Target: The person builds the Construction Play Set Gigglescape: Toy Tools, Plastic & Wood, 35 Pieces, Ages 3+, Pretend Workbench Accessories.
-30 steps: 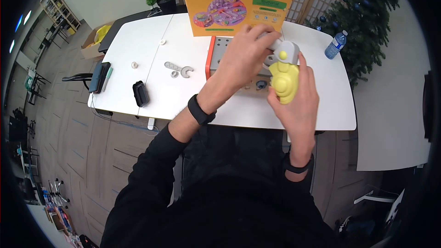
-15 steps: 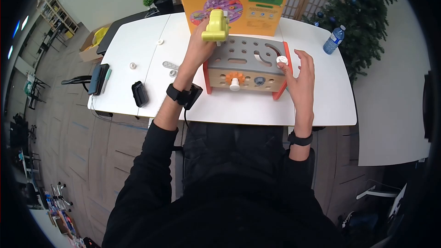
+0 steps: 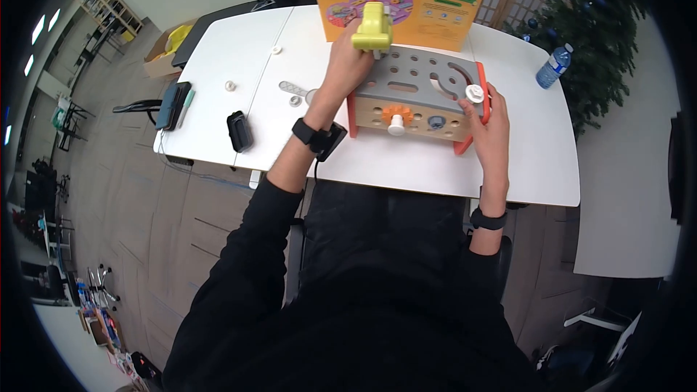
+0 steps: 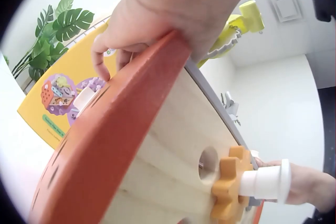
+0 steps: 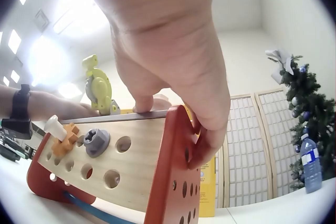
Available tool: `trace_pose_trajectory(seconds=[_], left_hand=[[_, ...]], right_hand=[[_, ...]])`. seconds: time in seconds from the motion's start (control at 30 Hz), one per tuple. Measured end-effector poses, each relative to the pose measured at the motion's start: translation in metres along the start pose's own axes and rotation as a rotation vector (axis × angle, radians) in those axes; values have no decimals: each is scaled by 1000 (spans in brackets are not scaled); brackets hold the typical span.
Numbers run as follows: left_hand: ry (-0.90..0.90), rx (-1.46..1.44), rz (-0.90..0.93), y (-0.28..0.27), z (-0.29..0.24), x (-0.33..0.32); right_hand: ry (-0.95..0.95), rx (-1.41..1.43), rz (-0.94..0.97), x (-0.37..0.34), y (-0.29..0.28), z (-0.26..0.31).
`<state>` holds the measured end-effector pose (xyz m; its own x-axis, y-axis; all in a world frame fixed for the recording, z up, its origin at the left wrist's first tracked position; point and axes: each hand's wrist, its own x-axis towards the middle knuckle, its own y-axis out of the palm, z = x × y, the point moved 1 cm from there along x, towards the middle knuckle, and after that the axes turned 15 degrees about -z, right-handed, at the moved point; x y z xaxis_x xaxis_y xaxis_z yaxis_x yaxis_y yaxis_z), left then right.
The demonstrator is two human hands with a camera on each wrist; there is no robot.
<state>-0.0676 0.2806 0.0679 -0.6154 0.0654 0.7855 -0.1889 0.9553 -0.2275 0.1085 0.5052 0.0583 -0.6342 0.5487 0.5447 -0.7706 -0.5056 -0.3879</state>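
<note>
My left hand (image 3: 346, 65) grips the left end of a wooden toy workbench (image 3: 372, 88), its fingers curled over the red side panel (image 4: 134, 129). A white piece (image 4: 85, 99) shows on that panel's outer face near the fingertips. Close beside this hand a yellow-green toy tool (image 3: 372, 27) with a grey wavy edge stands up from the grey top. At the other end my right hand (image 3: 491, 129) holds the bench, thumb on top and fingers against the outer red panel (image 5: 176, 150). A white nut (image 3: 475, 93) sits by the thumb. An orange gear (image 3: 396, 111) with a white peg (image 3: 396, 130) and a grey bolt (image 3: 436, 123) are on the front.
Behind the bench stands a large orange box (image 3: 443, 14). On the left lie a grey toy wrench (image 3: 292, 88), a small grey nut (image 3: 295, 101), a black case (image 3: 239, 131) and white pieces (image 3: 230, 86). A water bottle (image 3: 554, 66) stands far right.
The yellow-green tool has gone from my right hand to the bench's left end, where my left hand moved. My right hand, loosely open half a second ago, now holds the bench's right end.
</note>
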Motion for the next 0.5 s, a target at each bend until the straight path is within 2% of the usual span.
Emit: trace_pose_trajectory(seconds=[0.2, 0.3, 0.33, 0.43, 0.47, 0.5], left_hand=[[58, 1, -58, 0, -9, -2], [20, 70, -31, -3, -19, 0], [94, 81, -47, -3, -15, 0], [92, 10, -77, 0, -3, -3], [14, 13, -39, 2, 3, -4], [-75, -102, -45, 5, 8, -4]], right_hand=[[-41, -26, -23, 1, 3, -6], [-7, -20, 1, 2, 0, -1], [-7, -40, 3, 2, -2, 7], [-24, 1, 17, 4, -1, 3], [-20, -12, 6, 4, -2, 2], [-45, -26, 3, 4, -1, 2]])
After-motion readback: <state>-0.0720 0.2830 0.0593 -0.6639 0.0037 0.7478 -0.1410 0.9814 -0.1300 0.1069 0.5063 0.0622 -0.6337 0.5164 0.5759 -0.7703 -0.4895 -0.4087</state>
